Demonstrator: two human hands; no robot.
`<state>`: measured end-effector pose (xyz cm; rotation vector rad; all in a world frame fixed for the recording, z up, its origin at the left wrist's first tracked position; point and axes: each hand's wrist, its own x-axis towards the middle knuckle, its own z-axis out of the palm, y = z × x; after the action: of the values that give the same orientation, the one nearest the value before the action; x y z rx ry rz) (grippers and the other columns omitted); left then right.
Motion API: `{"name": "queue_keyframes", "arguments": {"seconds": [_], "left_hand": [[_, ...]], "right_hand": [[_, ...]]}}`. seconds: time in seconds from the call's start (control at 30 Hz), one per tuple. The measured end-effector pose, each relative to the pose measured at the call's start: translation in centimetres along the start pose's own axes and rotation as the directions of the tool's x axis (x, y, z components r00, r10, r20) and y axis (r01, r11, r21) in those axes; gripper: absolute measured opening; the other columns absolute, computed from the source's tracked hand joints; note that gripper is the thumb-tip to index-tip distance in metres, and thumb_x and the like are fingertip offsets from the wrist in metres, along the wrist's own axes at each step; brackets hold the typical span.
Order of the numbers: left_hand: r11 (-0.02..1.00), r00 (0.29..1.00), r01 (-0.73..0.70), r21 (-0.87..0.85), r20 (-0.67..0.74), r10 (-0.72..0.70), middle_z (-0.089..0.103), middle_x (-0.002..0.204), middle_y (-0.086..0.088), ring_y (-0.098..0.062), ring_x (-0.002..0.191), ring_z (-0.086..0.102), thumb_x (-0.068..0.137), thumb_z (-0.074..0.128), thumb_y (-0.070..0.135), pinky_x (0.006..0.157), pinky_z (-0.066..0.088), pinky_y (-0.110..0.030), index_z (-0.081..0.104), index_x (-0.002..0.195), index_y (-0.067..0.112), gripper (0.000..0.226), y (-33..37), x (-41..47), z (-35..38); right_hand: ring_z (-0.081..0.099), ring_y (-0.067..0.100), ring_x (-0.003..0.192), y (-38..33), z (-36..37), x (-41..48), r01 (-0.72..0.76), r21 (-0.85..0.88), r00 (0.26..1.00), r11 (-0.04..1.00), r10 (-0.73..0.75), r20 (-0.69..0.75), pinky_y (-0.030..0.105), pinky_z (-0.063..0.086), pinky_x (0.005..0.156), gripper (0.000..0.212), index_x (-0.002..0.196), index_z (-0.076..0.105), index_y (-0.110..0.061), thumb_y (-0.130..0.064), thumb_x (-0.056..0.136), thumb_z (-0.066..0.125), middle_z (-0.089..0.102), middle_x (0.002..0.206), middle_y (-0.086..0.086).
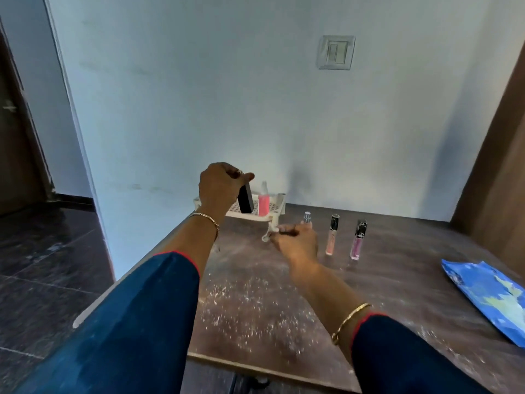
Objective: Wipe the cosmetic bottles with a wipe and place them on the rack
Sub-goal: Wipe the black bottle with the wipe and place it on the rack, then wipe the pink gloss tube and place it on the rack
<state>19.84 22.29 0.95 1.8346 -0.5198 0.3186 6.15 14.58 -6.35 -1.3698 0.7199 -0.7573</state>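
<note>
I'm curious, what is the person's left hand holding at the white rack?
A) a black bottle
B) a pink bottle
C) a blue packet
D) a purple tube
A: the left hand grips the black bottle by its top at the rack, while the pink bottle stands there with no hand on it.

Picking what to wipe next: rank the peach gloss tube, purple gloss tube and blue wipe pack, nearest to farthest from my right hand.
1. The peach gloss tube, standing just right of the right hand.
2. The purple gloss tube, next one rightward.
3. The blue wipe pack, lying at the table's far right.
</note>
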Motion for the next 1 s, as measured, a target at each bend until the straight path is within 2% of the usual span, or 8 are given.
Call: {"name": "queue_keyframes", "arguments": {"seconds": [0.07, 0.23, 0.4, 0.63, 0.8, 0.93, 1.0], "left_hand": [[0.999, 1.0, 0.018, 0.042, -0.003, -0.018, 0.067, 0.087, -0.001, -0.018, 0.076, 0.062, 0.07, 0.08, 0.04, 0.069, 0.045, -0.024, 0.069, 0.086, 0.012, 0.034, -1.3, 1.8, 1.6], [0.993, 1.0, 0.025, 0.112, -0.01, -0.024, 0.069, 0.094, -0.005, -0.023, 0.089, 0.064, 0.073, 0.077, 0.04, 0.073, 0.045, -0.026, 0.069, 0.087, 0.013, 0.031, -3.9, 5.1, 5.4], [0.983, 1.0, -0.01, 0.183, 0.03, 0.005, 0.068, 0.093, -0.005, -0.024, 0.089, 0.064, 0.077, 0.074, 0.038, 0.075, 0.047, -0.029, 0.068, 0.087, 0.012, 0.028, -5.7, 7.0, 8.3], [0.961, 0.991, -0.014, 0.275, 0.13, -0.022, 0.07, 0.089, -0.008, -0.025, 0.088, 0.064, 0.079, 0.073, 0.037, 0.079, 0.052, -0.035, 0.07, 0.085, 0.011, 0.027, -7.3, 7.9, 10.2], [0.954, 0.975, -0.006, 0.301, 0.215, -0.062, 0.065, 0.073, -0.006, -0.027, 0.085, 0.065, 0.08, 0.071, 0.038, 0.068, 0.044, -0.029, 0.071, 0.08, 0.01, 0.028, -8.1, 8.2, 10.1], [0.953, 0.978, -0.013, 0.303, 0.202, -0.052, 0.071, 0.099, -0.008, -0.025, 0.099, 0.063, 0.078, 0.073, 0.037, 0.08, 0.046, -0.03, 0.07, 0.098, 0.01, 0.033, -8.0, 8.1, 9.6], [0.951, 0.984, -0.022, 0.31, 0.173, -0.033, 0.07, 0.103, -0.008, -0.025, 0.103, 0.062, 0.077, 0.074, 0.037, 0.084, 0.046, -0.031, 0.069, 0.101, 0.011, 0.035, -7.4, 7.8, 9.1]], "right_hand": [[0.066, 0.017, 0.088, 1.3, 0.7, 1.8, 0.028, -0.069, 0.999, 0.997, -0.027, 0.02, 0.036, 0.055, 0.088, 0.021, 0.078, 0.064, -0.016, 0.001, 0.074, 0.076, 0.068, 0.084, 0.001], [0.068, 0.017, 0.081, 3.4, 1.5, 5.6, 0.065, -0.135, 0.997, 0.989, -0.059, 0.044, 0.037, 0.058, 0.08, 0.019, 0.078, 0.066, -0.018, -0.003, 0.075, 0.077, 0.07, 0.081, 0.001], [0.066, 0.013, 0.07, 4.0, 1.8, 8.0, 0.096, -0.101, 0.995, 0.99, -0.093, 0.03, 0.025, 0.055, 0.062, 0.014, 0.08, 0.069, -0.012, -0.003, 0.074, 0.078, 0.071, 0.076, 0.002], [0.065, 0.006, 0.067, 5.0, 1.9, 8.9, 0.081, -0.093, 0.995, 0.992, -0.076, 0.063, 0.014, 0.047, 0.055, 0.016, 0.085, 0.069, -0.011, -0.002, 0.075, 0.078, 0.072, 0.078, 0.002], [0.068, 0.012, 0.074, 5.4, 1.9, 8.8, 0.084, -0.104, 0.995, 0.991, -0.078, 0.059, 0.018, 0.051, 0.062, 0.016, 0.082, 0.069, -0.013, -0.005, 0.073, 0.08, 0.072, 0.078, 0.001], [0.068, 0.012, 0.073, 5.4, 1.4, 8.3, 0.071, -0.096, 0.997, 0.993, -0.067, 0.049, 0.023, 0.056, 0.068, 0.015, 0.081, 0.069, -0.011, -0.003, 0.074, 0.079, 0.072, 0.076, 0.003], [0.068, 0.013, 0.074, 5.3, 1.1, 7.9, 0.061, -0.091, 0.998, 0.994, -0.057, 0.041, 0.023, 0.056, 0.069, 0.015, 0.081, 0.068, -0.011, -0.002, 0.074, 0.078, 0.072, 0.078, 0.004]]}}
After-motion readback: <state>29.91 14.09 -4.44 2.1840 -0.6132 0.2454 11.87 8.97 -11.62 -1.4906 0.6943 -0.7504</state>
